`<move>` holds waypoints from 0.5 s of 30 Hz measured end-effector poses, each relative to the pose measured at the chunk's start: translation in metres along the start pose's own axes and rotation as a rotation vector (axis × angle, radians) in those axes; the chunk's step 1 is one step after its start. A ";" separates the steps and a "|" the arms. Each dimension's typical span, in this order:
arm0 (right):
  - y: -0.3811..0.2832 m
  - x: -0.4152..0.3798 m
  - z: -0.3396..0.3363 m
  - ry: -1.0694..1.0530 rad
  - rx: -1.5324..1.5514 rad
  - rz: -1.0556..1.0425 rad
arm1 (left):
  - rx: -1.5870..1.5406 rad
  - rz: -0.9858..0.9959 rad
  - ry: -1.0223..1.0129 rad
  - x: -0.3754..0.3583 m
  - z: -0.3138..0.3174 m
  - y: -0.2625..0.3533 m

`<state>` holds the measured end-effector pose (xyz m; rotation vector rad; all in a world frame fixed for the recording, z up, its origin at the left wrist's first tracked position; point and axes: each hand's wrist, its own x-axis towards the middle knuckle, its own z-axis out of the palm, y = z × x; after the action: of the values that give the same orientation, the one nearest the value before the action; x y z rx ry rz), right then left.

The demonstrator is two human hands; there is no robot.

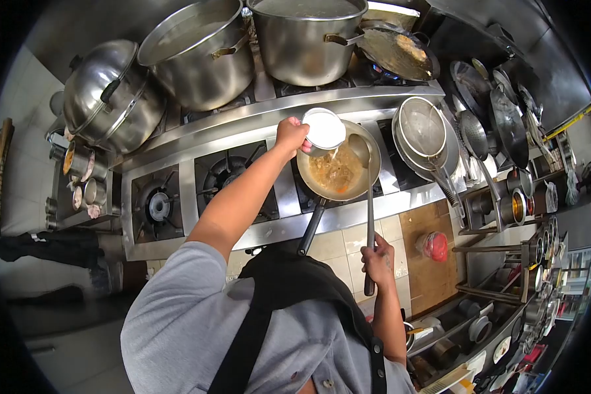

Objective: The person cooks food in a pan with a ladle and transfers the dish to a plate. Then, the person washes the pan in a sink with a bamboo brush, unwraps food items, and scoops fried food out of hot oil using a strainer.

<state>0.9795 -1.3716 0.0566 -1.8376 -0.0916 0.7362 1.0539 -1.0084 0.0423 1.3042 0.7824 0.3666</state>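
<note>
My left hand [291, 137] grips the rim of a small round metal bowl [324, 128] with white contents, held over the upper left part of a frying pan [368, 187]. Brownish liquid with bits of food [335, 172] lies in the pan, which sits on a stove burner with its black handle [312, 226] pointing toward me. In my right hand [378, 259] is the long handle of a ladle [360, 150], whose bowl rests in the pan at its upper right side.
Large steel pots [197, 56] stand along the back burners, with an oily wok [399, 52] over a flame at the back right. Strainers [422, 128] rest right of the pan. Unused burners [159, 206] are at left; a red-topped container [435, 246] is below right.
</note>
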 end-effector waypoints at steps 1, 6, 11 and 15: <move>0.000 0.004 0.004 -0.018 0.040 0.015 | -0.022 -0.008 0.000 -0.001 -0.001 0.000; 0.007 0.019 0.003 -0.183 0.300 0.108 | -0.088 -0.032 -0.027 -0.005 -0.009 0.005; -0.011 -0.008 -0.012 -0.178 0.152 0.045 | -0.084 -0.033 -0.032 -0.014 -0.024 0.014; -0.009 -0.005 -0.012 -0.079 -0.016 -0.005 | -0.079 -0.015 -0.033 -0.017 -0.032 0.017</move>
<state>0.9845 -1.3800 0.0689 -1.8224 -0.1539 0.8064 1.0231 -0.9920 0.0614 1.2266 0.7421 0.3596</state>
